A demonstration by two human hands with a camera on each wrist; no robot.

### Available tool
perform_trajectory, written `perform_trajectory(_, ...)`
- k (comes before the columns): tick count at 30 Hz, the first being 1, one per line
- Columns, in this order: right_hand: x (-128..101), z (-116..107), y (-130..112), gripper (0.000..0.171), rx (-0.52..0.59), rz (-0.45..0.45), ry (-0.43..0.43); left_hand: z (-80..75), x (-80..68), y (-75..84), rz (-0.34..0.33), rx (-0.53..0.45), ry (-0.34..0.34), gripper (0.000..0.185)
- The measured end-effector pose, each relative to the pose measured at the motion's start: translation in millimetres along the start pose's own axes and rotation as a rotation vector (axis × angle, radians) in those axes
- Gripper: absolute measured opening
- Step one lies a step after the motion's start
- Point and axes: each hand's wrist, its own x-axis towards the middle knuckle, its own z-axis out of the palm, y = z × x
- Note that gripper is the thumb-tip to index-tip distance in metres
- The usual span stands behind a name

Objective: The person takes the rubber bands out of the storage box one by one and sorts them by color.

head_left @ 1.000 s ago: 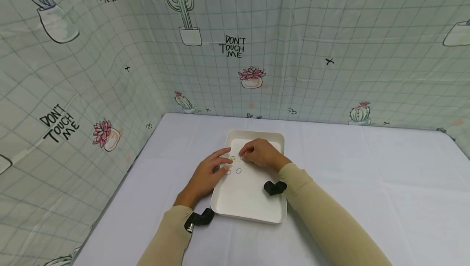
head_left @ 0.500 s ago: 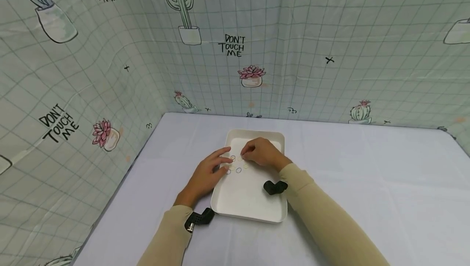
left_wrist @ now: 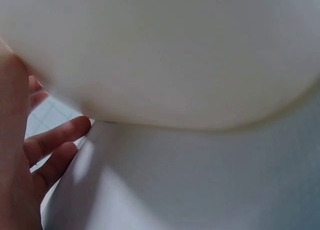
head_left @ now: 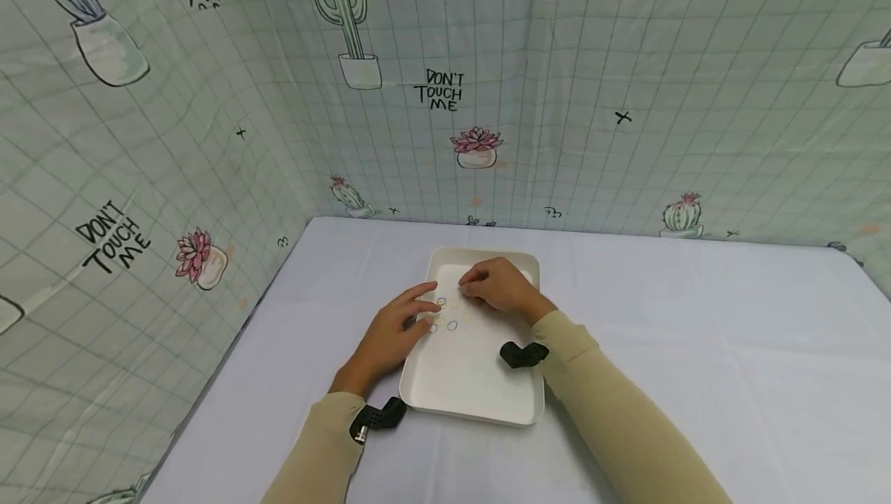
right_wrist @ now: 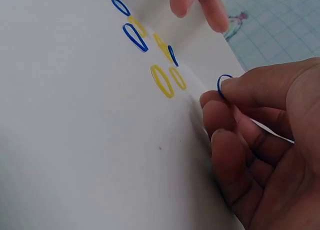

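Note:
My right hand [head_left: 501, 285] pinches a small blue rubber band [right_wrist: 219, 86] between thumb and fingertips, over the upper part of a white tray [head_left: 473, 380]. The right wrist view shows the loop standing out from the fingertips. On the tray floor lie several more small bands, such as a yellow band [right_wrist: 153, 77] and a blue band [right_wrist: 132, 40], in a loose cluster between the hands. My left hand [head_left: 390, 338] reaches across the tray's left rim, fingers spread, the tips close by the cluster and holding nothing.
A white cloth covers the table [head_left: 661, 357] around the tray. Behind and to the left stands a grid-patterned curtain [head_left: 571, 86] printed with cacti. A black wrist camera [head_left: 524, 355] on the right arm overhangs the tray's right side.
My right hand, with the blue band in its pinch, has risen slightly up and right, away from the cluster. The left hand stays in place.

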Motion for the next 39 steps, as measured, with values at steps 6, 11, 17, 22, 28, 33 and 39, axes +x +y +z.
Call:
perform_trajectory(6, 1.7, -1.8, -0.4, 0.015, 0.031, -0.002, 0.009, 0.9, -0.4, -2.3, 0.009, 0.000, 0.006, 0.020)
perform_trajectory(11, -3.8, -8.3, -8.1, 0.015, 0.068, -0.029, 0.041, 1.2, -1.2, -1.9, -0.002, 0.000, 0.010, 0.020)
perform_trajectory(17, -17.1, -18.1, -12.6, 0.018, 0.120, -0.074, 0.063, 1.7, -2.0, 0.2, -0.019, -0.005, 0.008, 0.021)
perform_trajectory(22, -30.9, -23.3, -8.4, 0.022, 0.232, -0.075, 0.097, 1.2, -1.4, 0.5, -0.011, -0.009, 0.016, 0.020)
perform_trajectory(28, -45.2, -30.7, -8.5, 0.026, 0.328, -0.080, 0.141, 2.1, 0.8, 1.2, -0.018, -0.016, 0.009, 0.020)
perform_trajectory(33, -53.6, -36.5, -10.6, 0.027, 0.347, -0.082, 0.143, 1.8, -0.5, 3.9, -0.027, -0.010, 0.018, 0.020)
perform_trajectory(39, -65.5, -44.0, -1.0, 0.023, 0.335, -0.065, 0.202, 1.4, -1.9, 5.0, -0.045, -0.018, 0.013, 0.020)
